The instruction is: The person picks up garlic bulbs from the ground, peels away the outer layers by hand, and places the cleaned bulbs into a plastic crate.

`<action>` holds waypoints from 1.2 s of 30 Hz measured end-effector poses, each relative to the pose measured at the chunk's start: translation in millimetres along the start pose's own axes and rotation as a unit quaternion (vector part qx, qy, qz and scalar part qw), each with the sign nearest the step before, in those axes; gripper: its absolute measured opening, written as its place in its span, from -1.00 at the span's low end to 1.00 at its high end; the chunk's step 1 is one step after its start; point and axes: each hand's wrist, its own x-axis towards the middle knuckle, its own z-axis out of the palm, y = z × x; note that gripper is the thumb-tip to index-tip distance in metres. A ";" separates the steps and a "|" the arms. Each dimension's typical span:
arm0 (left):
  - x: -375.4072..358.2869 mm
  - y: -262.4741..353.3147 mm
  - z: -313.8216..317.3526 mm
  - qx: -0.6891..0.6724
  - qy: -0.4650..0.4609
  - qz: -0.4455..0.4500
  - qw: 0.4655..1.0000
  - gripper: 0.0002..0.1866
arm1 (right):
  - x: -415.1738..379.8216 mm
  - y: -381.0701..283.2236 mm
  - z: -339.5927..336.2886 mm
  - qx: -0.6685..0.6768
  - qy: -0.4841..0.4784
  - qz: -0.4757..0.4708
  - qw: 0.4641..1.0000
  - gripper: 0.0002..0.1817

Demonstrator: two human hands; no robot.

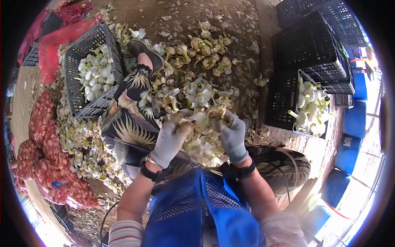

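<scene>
Both my hands wear light grey work gloves with soiled fingertips. Between them, over my lap, is a pale garlic bulb (200, 119) with loose papery skin around it. My left hand (170, 138) is closed with its fingertips against the bulb's left side. On the other side, my right hand (233, 138) pinches brownish outer garlic skin (216, 111) at the bulb. Finger contact is partly hidden by the skin. Shed peels (203, 150) lie beneath the hands. Unpeeled garlic bulbs (207, 47) with short stems are heaped on the ground ahead.
A dark plastic crate (74, 96) at left holds white peeled bulbs (96, 74). Another crate (282, 103) at right holds more white bulbs (308, 107), beside stacked black crates (304, 47). Red mesh sacks (51, 164) lie at left; blue containers (349, 152) line the right.
</scene>
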 end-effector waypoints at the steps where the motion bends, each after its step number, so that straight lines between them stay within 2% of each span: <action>1: 1.3 0.9 2.0 -0.001 0.002 0.001 1.000 -0.56 | -0.8 -3.3 1.7 -0.001 -0.002 -0.001 1.000 -0.79; 3: 3.3 1.8 8.2 -0.078 0.008 -0.008 0.997 -0.63 | -2.1 -6.5 2.3 -0.224 -0.056 -0.160 0.960 -0.79; 7: 2.6 -0.6 1.3 -0.163 -0.003 -0.015 0.986 -0.71 | 1.0 -14.7 -2.4 -0.169 -0.086 -0.094 0.977 -0.80; 8: 4.6 -5.9 -5.8 -0.029 0.011 0.062 0.998 -0.78 | 0.1 -17.5 -2.2 -0.103 -0.099 -0.025 0.989 -0.80; 9: 5.7 -8.6 -9.5 0.106 0.024 0.138 0.984 -0.83 | 0.2 -9.7 -5.6 -0.104 -0.099 -0.025 0.989 -0.80; 10: -1.3 4.8 -0.2 0.002 0.044 0.087 0.995 -0.87 | 1.1 3.1 -10.2 0.010 -0.073 0.004 0.997 -0.80; 11: -7.2 8.8 -1.1 0.001 0.044 0.088 0.995 -0.87 | 1.3 12.3 -15.0 0.123 -0.045 0.033 0.991 -0.80; 12: -12.0 11.2 -3.1 0.051 0.009 0.134 0.990 -0.86 | 2.6 5.4 -13.9 0.179 -0.055 0.003 0.982 -0.79; 13: -17.6 11.0 -3.9 0.102 -0.026 0.180 0.978 -0.84 | 4.2 10.3 -21.2 0.179 -0.055 0.003 0.982 -0.79; 14: -26.7 6.6 -2.2 0.109 -0.046 0.158 0.980 -0.65 | 5.6 20.4 -33.8 0.095 -0.029 -0.003 0.995 -0.79; 15: -32.2 4.9 -1.6 0.109 -0.047 0.158 0.980 -0.65 | 6.7 21.4 -37.5 0.010 -0.002 -0.008 1.000 -0.80; 17: -38.5 2.4 -2.8 0.032 -0.068 0.087 0.993 -0.64 | 5.1 23.2 -40.2 0.012 0.001 0.003 1.000 -0.75; 18: -32.1 -2.4 -10.6 0.057 -0.064 0.135 0.987 -0.71 | 3.5 21.7 -38.7 0.015 0.003 0.014 1.000 -0.67; 19: -30.2 -5.7 -12.2 0.057 -0.063 0.134 0.987 -0.71 | 2.8 21.2 -37.1 0.019 0.004 0.026 0.999 -0.57; 20: -27.6 -7.8 -13.9 0.094 -0.017 0.107 0.990 -0.77 | 5.1 26.0 -37.4 0.018 0.001 0.026 1.000 -0.57; 21: -24.9 -5.3 -13.9 0.129 0.028 0.080 0.988 -0.82 | 7.7 32.0 -37.9 -0.077 -0.023 -0.030 0.996 -0.56; 22: -22.1 -7.6 -13.0 0.116 0.033 0.077 0.990 -0.84 | 9.3 36.0 -39.0 -0.172 -0.048 -0.085 0.980 -0.55; 23: -18.7 -8.6 -13.7 0.113 0.036 0.079 0.990 -0.84 | 9.2 39.7 -38.8 -0.175 -0.051 -0.087 0.979 -0.55; 25: -10.7 -10.2 -16.1 0.129 0.147 0.090 0.977 -0.74 | 7.1 41.1 -31.0 -0.131 0.003 -0.106 0.986 -0.62; 26: -5.4 -14.4 -19.0 0.192 0.209 0.115 0.952 -0.71 | 7.2 39.7 -30.8 -0.133 0.001 -0.106 0.985 -0.62; 27: -0.8 -7.1 -18.0 0.190 0.211 0.113 0.952 -0.71 | 6.7 38.0 -29.6 -0.220 0.012 -0.144 0.965 -0.58; 28: 3.4 6.4 -13.2 0.269 0.206 0.207 0.918 -0.67 | 6.2 37.2 -27.3 -0.304 0.021 -0.181 0.935 -0.55; 29: 4.9 13.9 -5.5 0.344 0.199 0.295 0.869 -0.63 | 5.2 37.7 -24.2 -0.306 0.013 -0.179 0.935 -0.55; 30: 5.3 14.8 5.8 0.353 0.189 0.279 0.873 -0.59 | 4.3 38.0 -20.8 -0.178 0.013 -0.075 0.981 -0.59; 31: 4.6 16.5 15.5 0.398 0.167 0.260 0.864 -0.68 | 4.6 28.0 -10.8 -0.047 0.013 0.032 0.998 -0.63; 32: 6.6 12.8 14.0 0.373 0.120 0.264 0.881 -0.73 | -0.2 8.8 -7.1 -0.429 -0.008 -0.006 0.903 -0.65; 33: 10.4 7.5 13.6 0.346 0.070 0.268 0.896 -0.77 | -0.9 5.3 -2.0 -0.435 -0.014 -0.007 0.901 -0.65; 34: 13.3 2.3 11.4 0.341 0.075 0.268 0.898 -0.77 | -2.2 4.6 4.9 -0.173 0.012 0.037 0.984 -0.68; 35: 15.6 -3.5 6.7 0.358 0.099 0.274 0.887 -0.78 | -1.9 3.8 8.1 0.101 0.039 0.080 0.991 -0.71; 36: 15.8 -7.6 2.7 0.375 0.121 0.279 0.876 -0.78 | 1.0 7.2 0.0 0.249 0.069 0.159 0.953 -0.70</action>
